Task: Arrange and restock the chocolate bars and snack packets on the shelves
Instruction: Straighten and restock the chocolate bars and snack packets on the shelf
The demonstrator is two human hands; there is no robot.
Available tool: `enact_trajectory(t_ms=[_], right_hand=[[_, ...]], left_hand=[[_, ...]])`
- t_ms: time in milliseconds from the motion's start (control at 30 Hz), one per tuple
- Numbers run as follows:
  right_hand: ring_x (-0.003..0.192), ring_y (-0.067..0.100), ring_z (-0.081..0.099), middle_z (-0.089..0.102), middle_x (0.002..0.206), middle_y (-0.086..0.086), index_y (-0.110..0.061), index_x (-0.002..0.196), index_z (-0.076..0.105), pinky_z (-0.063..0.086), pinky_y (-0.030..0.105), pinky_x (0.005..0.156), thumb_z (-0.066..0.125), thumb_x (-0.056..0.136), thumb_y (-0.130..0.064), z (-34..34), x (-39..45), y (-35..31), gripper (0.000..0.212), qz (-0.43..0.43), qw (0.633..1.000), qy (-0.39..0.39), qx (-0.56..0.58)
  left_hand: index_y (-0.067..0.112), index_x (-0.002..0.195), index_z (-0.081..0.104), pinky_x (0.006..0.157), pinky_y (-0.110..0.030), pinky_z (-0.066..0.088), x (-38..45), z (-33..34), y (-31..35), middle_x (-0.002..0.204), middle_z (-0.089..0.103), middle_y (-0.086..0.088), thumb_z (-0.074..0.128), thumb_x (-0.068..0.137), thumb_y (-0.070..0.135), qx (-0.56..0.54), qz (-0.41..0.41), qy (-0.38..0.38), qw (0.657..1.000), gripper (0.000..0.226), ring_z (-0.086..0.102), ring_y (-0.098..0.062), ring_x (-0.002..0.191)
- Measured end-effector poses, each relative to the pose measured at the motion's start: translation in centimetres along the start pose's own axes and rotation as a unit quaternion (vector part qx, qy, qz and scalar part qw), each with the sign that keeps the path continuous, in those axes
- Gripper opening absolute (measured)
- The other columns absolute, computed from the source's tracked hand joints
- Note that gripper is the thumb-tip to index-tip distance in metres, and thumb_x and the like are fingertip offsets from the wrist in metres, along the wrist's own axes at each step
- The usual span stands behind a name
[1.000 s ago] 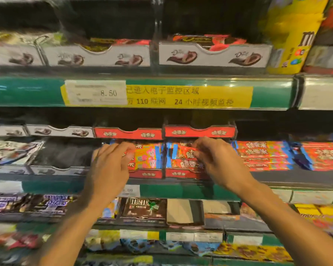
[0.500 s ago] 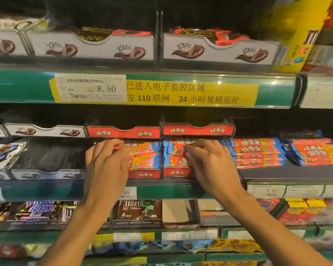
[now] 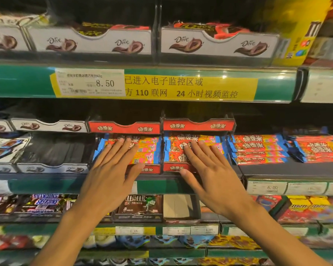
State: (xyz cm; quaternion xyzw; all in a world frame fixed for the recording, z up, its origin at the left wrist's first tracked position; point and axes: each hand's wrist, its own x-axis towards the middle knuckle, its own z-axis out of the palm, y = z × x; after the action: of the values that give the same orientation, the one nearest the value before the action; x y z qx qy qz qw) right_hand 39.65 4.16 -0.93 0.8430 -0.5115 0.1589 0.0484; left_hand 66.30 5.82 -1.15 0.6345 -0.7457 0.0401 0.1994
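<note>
One camera sits on the person's head. It faces the shelves [image 3: 161, 186] squarely, close up, tipped slightly downward.

A shop's sweets aisle — tiered shelves with green price rails [image 3: 181, 187], a printed price tag [image 3: 89, 82] (8.50), a yellow surveillance notice [image 3: 188, 87], and branded display cartons [image 3: 218, 44] of chocolate.

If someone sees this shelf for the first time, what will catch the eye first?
Probably the two flat hands in the middle: the left hand and right hand each press on a stack of red bars in red trays on the middle shelf. Above them, a yellow notice with a price tag runs along the upper shelf edge.
</note>
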Motion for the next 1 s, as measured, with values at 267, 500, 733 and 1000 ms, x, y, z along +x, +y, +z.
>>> enact_trajectory(t_ms=[267,500,733,1000], right_hand=[[0.145,0.012,0.028,0.041,0.153,-0.005,-0.023,0.148,0.041,0.016,0.035,0.123,0.036,0.103,-0.053,-1.0,-0.8,0.7,0.055,-0.003,0.994,0.077,0.073],[0.101,0.018,0.054,0.061,0.107,-0.008,-0.023,0.112,0.059,0.045,0.036,0.085,0.052,0.095,-0.037,-3.7,-4.5,7.1,0.023,0.045,0.980,0.157,0.110],[0.101,0.024,0.059,0.064,0.109,-0.004,-0.027,0.114,0.058,0.047,0.034,0.080,0.069,0.087,-0.028,-6.3,-8.7,18.9,0.029,0.149,0.979,0.125,0.058],[0.098,0.032,0.061,0.066,0.110,0.003,-0.020,0.116,0.061,0.046,0.038,0.072,0.065,0.090,-0.024,-7.9,-9.8,29.0,0.027,0.166,0.984,0.065,0.020]], left_hand=[[0.026,0.145,0.045,0.120,-0.035,0.017,-0.9,-1.0,3.4,0.154,0.036,0.008,0.022,0.095,0.060,-0.045,-0.019,0.063,0.997,0.065,0.026,-0.009,0.144],[0.029,0.106,0.061,0.095,-0.023,0.035,0.5,-0.4,12.0,0.107,0.057,0.016,0.048,0.092,0.037,-0.113,0.055,0.120,0.985,0.021,0.048,-0.006,0.104],[0.028,0.108,0.062,0.092,-0.029,0.040,5.0,3.8,22.7,0.106,0.062,0.011,0.046,0.091,0.036,-0.116,0.144,0.069,0.980,0.025,0.055,-0.012,0.102],[0.017,0.112,0.068,0.087,-0.042,0.046,11.0,9.0,28.4,0.108,0.068,-0.002,0.035,0.088,0.039,0.008,0.128,0.025,0.991,0.047,0.064,-0.028,0.099]])
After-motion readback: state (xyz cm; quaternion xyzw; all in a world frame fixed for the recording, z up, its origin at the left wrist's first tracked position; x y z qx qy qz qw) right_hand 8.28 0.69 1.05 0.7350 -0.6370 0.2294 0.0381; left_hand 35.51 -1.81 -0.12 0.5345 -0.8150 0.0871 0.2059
